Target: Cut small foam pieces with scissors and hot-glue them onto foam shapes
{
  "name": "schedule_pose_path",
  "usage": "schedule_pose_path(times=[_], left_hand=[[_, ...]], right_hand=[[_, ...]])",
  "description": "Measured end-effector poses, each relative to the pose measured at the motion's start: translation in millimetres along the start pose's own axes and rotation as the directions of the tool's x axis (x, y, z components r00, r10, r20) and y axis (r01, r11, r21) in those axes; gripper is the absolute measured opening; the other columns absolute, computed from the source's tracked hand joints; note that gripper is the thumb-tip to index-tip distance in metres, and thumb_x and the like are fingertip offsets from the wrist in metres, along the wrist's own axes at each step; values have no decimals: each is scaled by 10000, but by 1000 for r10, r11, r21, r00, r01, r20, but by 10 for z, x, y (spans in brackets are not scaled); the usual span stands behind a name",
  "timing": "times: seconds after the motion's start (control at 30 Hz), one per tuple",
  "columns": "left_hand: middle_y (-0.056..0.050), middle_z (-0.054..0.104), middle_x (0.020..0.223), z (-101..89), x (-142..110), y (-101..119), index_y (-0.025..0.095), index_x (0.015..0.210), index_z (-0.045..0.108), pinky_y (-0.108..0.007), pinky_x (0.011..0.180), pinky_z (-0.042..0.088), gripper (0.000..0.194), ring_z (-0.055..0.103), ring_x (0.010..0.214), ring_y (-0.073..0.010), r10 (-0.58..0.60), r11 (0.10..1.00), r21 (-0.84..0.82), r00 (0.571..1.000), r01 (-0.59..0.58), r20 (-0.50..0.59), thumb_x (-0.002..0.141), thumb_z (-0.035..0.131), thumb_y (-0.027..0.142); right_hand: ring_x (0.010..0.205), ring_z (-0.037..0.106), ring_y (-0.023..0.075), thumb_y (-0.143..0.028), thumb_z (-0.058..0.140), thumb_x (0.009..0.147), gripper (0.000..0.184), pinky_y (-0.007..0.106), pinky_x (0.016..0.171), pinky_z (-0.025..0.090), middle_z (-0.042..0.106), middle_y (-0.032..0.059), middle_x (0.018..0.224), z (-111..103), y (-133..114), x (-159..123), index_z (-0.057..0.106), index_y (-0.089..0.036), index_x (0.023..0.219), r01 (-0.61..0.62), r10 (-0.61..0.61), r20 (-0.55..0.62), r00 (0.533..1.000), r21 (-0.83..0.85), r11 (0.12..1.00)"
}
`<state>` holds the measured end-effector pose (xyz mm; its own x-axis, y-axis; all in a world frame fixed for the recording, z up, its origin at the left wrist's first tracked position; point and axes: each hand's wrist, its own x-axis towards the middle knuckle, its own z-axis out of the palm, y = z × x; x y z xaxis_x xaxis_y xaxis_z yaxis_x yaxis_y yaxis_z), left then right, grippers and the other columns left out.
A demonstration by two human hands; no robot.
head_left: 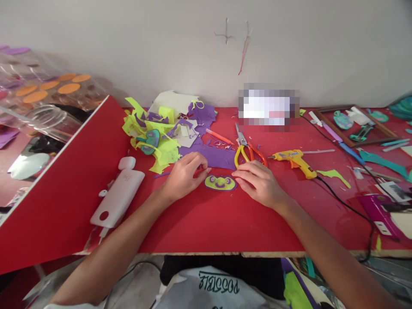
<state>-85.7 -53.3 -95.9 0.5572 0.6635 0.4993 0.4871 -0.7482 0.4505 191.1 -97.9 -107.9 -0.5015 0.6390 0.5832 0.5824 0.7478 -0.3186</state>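
A small lime-green foam face (220,183), edged in purple with a purple nose and mouth, lies flat on the red table (206,223). My left hand (186,174) is at its left end, fingers bent, with a gap showing between thumb and fingers. At the right end is my right hand (260,182), its fingers loosely stretched toward the piece and the thumb apart. Nothing shows in either hand. Scissors (242,146) with yellow and red handles lie just beyond my right hand. A purple foam strip (220,156) lies behind the face.
Lime and purple foam scraps (167,150) pile up at back left. A white power bank (119,197) lies beside a red upright panel (64,189). To the right are a yellow glue gun (294,161), its black cord, a wooden frame (349,139) and a purple power strip (376,214).
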Motion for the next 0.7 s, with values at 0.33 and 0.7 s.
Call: schedule_pose_path(times=[0.33, 0.7], left_hand=[[-48, 652, 939, 32, -13, 5, 189, 940, 546, -296, 799, 454, 61, 594, 856, -169, 66, 997, 21, 990, -69, 125, 992, 577, 186], [-102, 660, 1206, 63, -33, 37, 194, 1270, 571, -349, 903, 420, 264, 600, 1069, -235, 170, 966, 124, 921, -226, 351, 1036, 541, 311]], right_hand=[[988, 635, 243, -125, 587, 934, 235, 447, 878, 565, 693, 90, 1063, -26, 79, -21, 781, -232, 1015, 51, -58, 145, 988, 51, 997], [922, 631, 233, -128, 579, 937, 230, 415, 827, 563, 685, 97, 1002, -47, 36, 1, 793, -208, 967, 24, -40, 204, 978, 84, 996]])
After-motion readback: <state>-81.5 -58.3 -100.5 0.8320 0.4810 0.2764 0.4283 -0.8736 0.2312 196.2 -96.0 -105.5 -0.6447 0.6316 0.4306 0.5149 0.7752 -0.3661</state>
